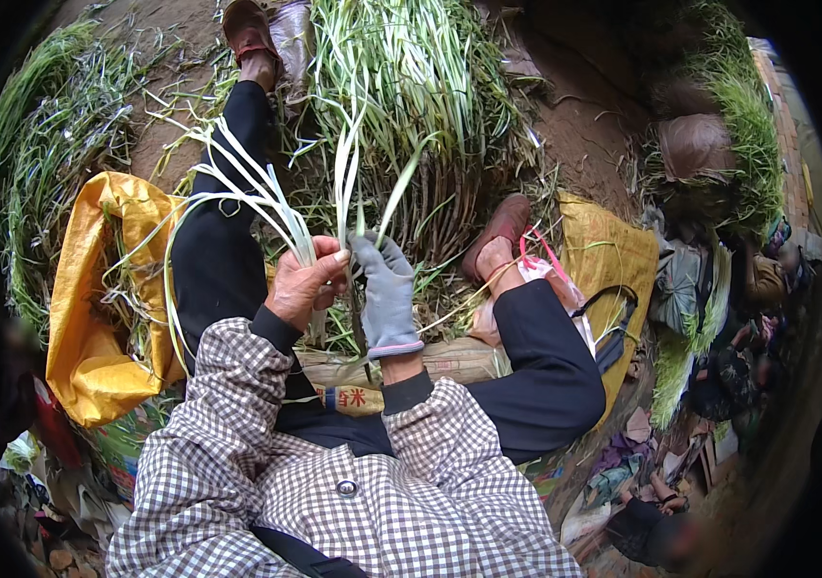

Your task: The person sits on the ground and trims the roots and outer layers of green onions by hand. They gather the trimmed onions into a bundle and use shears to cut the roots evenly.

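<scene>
My left hand [306,280], bare, is closed around several pale stalks with long whitish-green leaves [277,199] that fan out to the upper left. Close beside it, my right hand [384,292] wears a grey glove with a pink-edged cuff and pinches a leafy green stalk [349,173] between its fingers. The fingertips of both hands nearly meet. Below them a dark, thin strip hangs down by the glove; what it is, I cannot tell. Just beyond the hands lies a large heap of leafy green stalks [411,94] with brownish lower ends.
An open yellow woven sack [75,311] holding plant scraps stands at the left, with more greens [28,166] behind it. At the right are a flattened yellow sack [602,253], a pink bag [555,278] and another heap of greens [746,130]. Other people sit at the far right and left edges.
</scene>
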The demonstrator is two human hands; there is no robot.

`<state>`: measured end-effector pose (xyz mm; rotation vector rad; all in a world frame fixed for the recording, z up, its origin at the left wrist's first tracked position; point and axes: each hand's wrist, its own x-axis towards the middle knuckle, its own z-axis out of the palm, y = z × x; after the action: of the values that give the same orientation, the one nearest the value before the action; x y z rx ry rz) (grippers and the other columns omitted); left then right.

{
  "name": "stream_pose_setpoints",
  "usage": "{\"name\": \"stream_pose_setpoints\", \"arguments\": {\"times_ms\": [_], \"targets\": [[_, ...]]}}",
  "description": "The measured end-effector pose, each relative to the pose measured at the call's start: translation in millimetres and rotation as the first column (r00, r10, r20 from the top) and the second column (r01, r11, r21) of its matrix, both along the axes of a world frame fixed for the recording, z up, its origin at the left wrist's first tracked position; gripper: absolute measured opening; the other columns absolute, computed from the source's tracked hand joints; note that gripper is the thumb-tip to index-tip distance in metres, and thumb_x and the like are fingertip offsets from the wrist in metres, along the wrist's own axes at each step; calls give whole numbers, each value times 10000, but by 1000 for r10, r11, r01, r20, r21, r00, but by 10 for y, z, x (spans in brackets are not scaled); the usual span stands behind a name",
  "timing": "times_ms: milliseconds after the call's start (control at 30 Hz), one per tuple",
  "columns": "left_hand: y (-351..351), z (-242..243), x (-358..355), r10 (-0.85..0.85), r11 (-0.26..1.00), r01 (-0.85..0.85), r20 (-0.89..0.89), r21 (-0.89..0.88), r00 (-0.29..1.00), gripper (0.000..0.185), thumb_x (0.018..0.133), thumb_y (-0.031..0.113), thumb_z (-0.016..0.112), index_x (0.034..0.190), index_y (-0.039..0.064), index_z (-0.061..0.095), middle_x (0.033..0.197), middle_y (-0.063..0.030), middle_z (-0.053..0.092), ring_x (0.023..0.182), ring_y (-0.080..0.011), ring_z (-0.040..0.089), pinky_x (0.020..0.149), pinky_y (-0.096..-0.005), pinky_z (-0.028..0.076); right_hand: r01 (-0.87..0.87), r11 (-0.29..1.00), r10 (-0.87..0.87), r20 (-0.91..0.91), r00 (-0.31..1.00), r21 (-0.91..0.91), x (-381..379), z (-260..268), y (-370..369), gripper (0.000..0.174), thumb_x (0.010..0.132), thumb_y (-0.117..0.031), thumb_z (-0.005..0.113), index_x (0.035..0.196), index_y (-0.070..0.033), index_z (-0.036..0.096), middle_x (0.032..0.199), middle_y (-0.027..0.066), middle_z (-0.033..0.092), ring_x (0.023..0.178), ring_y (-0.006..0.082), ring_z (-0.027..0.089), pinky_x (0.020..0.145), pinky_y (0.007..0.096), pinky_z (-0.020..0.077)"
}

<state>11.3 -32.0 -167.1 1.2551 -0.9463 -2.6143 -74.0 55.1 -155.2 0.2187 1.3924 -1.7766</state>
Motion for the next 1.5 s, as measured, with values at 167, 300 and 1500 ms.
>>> {"name": "stream_pose_setpoints", "arguments": {"times_ms": [167,300,1500], "targets": [[-237,59,-104,67,991,-68,-10,-117,998,147,886,196,622,962,93,548,831,-8,626,602,-44,534,404,-154,336,50,995,-38,-132,991,91,104,-31,145,182,921,-219,585,953,-41,598,769,-13,595,701,68,526,634,212,410],[-469,3,-98,200,963,-211,-77,-170,977,140,880,168,634,939,64,561,744,-21,624,530,-43,533,361,-166,338,-78,979,135,-316,939,189,172,152,275,196,938,-209,549,934,-16,585,734,-10,561,650,62,485,606,215,393],[-581,498,-464,201,941,-245,-197,-234,960,129,931,191,572,967,68,562,614,35,485,401,-24,325,339,-178,265,-312,732,681,-660,318,605,248,519,439,230,921,-206,545,766,-48,483,577,138,521,510,315,550,460,400,423]]}}
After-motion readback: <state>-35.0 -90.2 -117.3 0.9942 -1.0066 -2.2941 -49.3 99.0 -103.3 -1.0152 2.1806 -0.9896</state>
